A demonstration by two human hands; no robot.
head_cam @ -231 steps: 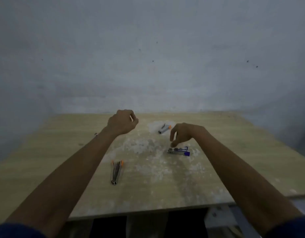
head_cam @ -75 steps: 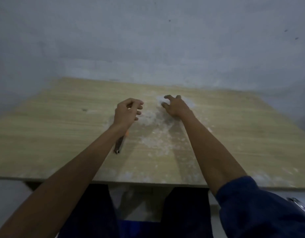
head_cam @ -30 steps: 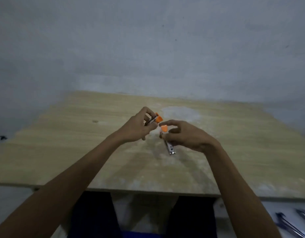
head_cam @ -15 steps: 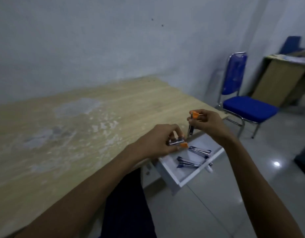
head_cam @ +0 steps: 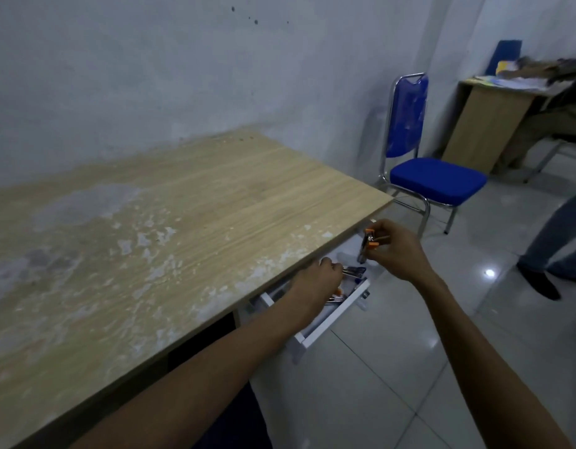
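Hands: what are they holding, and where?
The right hand pinches an orange-tipped metal tool by its orange top end. The left hand is in the drawer; its hold is hidden.

A: Your wooden table [head_cam: 215,189], its top blotched white, runs from near left to far right against a pale, stained wall [head_cam: 150,76].
B: Right of you, a blue chair [head_cam: 437,181] on a chrome frame stands just past the table's far corner.
A: Under it, your floor [head_cam: 474,335] is glossy grey tile, a bright spot of reflected light [head_cam: 489,272] on it.
B: Far right, a wooden desk [head_cam: 487,124] piled with papers stands by the wall; the room is dim.
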